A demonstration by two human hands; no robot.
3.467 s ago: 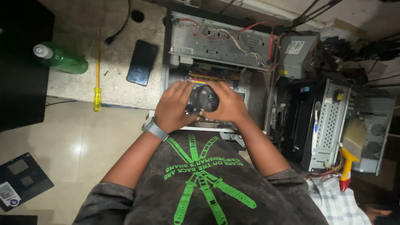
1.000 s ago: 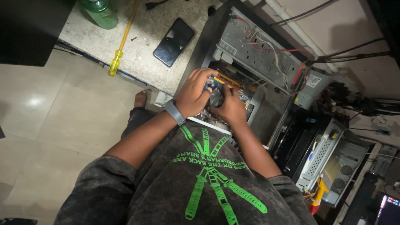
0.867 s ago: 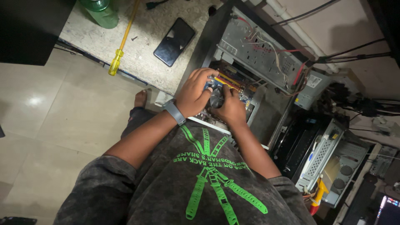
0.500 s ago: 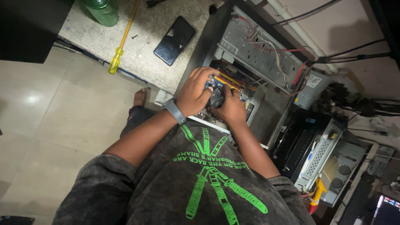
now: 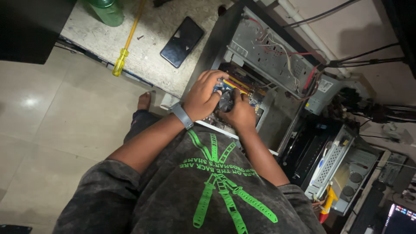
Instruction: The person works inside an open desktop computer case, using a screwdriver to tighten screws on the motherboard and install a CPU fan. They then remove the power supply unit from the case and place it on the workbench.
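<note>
You're seating the black cooler fan (image 5: 225, 99) in the open PC case (image 5: 268, 56), left hand (image 5: 204, 93) and right hand (image 5: 239, 113) fingers gripping it; next calls for pressing it level.

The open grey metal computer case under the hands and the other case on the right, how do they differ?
The open grey metal computer case lies under both hands, left hand and right hand on a small black fan; the second grey case sits untouched. The first shows coloured board slots and loose wires; the second shows a perforated metal panel. Both are grey and lie among cables.
</note>
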